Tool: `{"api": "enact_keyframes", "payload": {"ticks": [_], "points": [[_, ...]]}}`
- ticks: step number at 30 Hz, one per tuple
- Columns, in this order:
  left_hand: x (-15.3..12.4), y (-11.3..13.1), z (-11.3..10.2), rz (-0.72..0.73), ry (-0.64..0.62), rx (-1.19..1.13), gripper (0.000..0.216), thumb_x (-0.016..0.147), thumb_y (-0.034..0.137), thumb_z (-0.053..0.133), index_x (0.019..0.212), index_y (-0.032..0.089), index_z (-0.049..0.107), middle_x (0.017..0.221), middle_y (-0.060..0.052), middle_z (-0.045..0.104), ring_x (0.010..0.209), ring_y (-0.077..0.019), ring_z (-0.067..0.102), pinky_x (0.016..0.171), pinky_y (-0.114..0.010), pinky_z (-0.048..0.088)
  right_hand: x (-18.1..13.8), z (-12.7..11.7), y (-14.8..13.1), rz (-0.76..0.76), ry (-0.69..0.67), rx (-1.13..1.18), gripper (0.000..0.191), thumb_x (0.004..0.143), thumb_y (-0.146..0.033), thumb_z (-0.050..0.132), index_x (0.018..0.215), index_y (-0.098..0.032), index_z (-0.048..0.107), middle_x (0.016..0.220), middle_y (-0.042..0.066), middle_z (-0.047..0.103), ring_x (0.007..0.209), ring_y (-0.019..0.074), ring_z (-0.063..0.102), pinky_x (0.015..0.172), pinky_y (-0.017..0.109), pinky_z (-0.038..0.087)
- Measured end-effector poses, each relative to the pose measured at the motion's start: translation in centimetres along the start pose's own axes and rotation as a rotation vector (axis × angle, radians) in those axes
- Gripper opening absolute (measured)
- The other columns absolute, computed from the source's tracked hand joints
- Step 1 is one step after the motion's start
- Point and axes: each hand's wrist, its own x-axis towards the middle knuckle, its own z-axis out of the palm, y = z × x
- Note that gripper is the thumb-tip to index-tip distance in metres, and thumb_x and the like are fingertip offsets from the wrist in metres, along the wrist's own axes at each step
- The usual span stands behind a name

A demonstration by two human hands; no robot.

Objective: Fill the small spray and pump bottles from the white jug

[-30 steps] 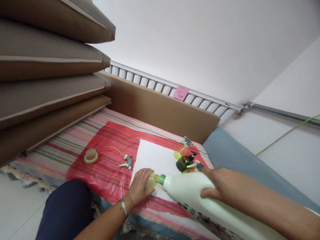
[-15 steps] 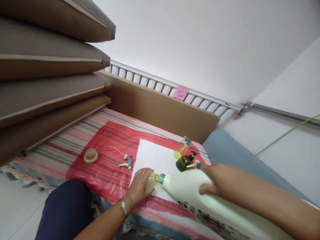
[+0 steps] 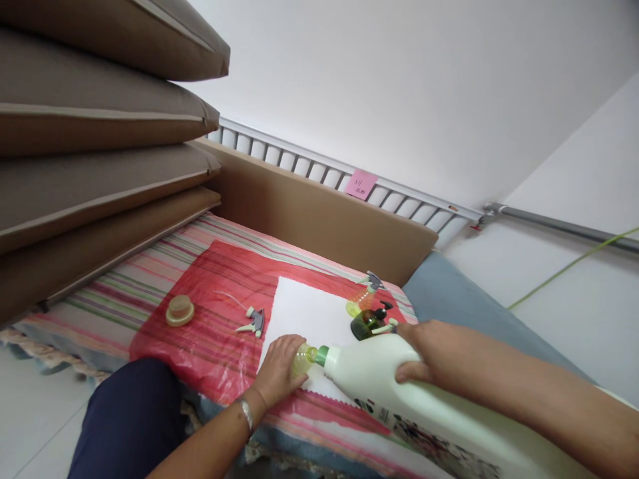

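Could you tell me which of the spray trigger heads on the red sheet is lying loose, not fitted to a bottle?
The grey trigger head left of the white cloth, its thin tube trailing free; the others, farther right, sit on bottles.

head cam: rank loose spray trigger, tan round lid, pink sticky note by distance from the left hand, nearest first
1. Loose spray trigger: on the red sheet, just up and left of the left hand.
2. Tan round lid: farther left on the same sheet.
3. Pink sticky note: on the rail at the wall, well beyond both.

a cap (image 3: 180,310) lies left of a loose trigger head (image 3: 254,321), the cloth (image 3: 312,316) right of both, two small bottles (image 3: 369,314) behind it
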Motion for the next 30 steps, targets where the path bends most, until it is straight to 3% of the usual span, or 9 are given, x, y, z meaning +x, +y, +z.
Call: {"api": "enact_keyframes", "payload": {"ticks": [17,30], "points": [[0.0,-0.1,0.2,-0.004,0.013,0.001,0.068,0.062,0.017,0.069,0.122,0.025,0.038,0.122,-0.008,0.051,0.115,-0.0279,0.045,0.097,-0.049,0.036,0.3,-1.9,-1.8,0.051,-0.07,-0.034,0.033,0.069,-0.043,0.056,0.09,-0.018,0.061,0.092,0.014,0.067,0.082,0.0309,0.062,0.063,0.034,0.041],[0.0,-0.2,0.2,0.021,0.04,0.01,0.069,0.061,0.018,0.07,0.122,0.025,0.038,0.12,-0.007,0.052,0.113,-0.0271,0.046,0.096,-0.047,0.038,1.0,-2.6,-2.1,0.026,-0.066,-0.07,0.03,0.068,-0.046,0.057,0.082,-0.019,0.059,0.085,0.011,0.067,0.075,0.0281,0.063,0.057,0.031,0.038]]}}
